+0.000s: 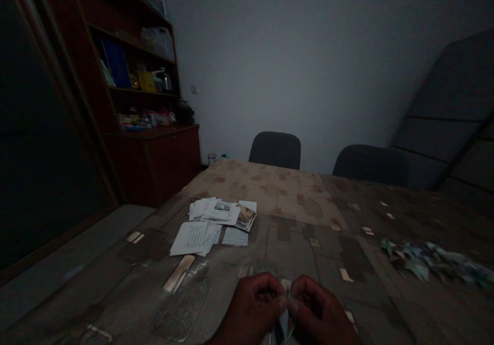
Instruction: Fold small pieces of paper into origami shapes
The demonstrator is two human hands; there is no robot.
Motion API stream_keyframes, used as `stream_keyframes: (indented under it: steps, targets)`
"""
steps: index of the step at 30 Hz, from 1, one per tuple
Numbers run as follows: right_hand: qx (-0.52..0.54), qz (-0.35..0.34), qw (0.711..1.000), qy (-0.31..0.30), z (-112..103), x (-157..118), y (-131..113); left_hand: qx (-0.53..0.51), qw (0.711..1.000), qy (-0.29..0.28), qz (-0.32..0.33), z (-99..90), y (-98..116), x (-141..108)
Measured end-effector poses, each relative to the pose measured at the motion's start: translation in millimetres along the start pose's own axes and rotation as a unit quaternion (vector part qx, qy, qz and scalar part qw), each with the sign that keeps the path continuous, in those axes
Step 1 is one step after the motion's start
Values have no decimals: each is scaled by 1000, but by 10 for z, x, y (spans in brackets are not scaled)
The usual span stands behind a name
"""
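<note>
Close to the table's near side, my left hand (259,304) and my right hand (318,306) meet, fingertips almost touching. Both are closed in a pinch on a small folded piece of paper (284,323), pale with darker parts. Fingers cover much of it, and its lower end hangs between the thumbs. Ahead and to the left lie loose paper sheets (189,238), overlapping, some with printed text or pictures. Over on the right is a heap of small folded paper pieces (436,262), whitish and greenish, blurred.
A patterned cloth covers the table (278,229). Two dark chairs (275,148) stand along its far edge, before a pale wall. To the left rises a reddish-brown cabinet (154,162) with loaded shelves. A large grey panelled object (443,103) leans or slopes at the right. The light is dim.
</note>
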State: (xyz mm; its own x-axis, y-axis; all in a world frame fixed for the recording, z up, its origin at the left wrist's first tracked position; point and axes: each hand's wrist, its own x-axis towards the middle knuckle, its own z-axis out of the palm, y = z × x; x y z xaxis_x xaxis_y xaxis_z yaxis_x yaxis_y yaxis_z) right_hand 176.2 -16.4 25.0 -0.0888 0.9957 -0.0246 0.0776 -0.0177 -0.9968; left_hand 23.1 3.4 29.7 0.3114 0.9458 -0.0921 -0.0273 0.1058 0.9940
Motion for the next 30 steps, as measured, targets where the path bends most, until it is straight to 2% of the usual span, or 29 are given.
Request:
stream_keyframes:
  steps: [5, 11, 14, 19, 24, 30]
  targets:
    - [-36, 2, 999, -20, -68, 34, -7, -30, 999, -29, -11, 1, -86, 51]
    - [78, 31, 996, -23, -41, 34, 42, -45, 999, -20, -19, 0, -38, 70]
    - [92, 28, 995, -18, -12, 34, 34, -24, 999, -17, -15, 2, 42, 26]
    - [63, 11, 998, -9, -8, 29, 23, 9, 1000, -13, 3, -9, 73, -3]
    - [8, 5, 1000, 4, -10, 11, 22, 41, 998, -36, 29, -22, 14, 11]
    - [-85, -36, 995, 47, -27, 26, 2, -42, 997, -57, -7, 25, -46, 59]
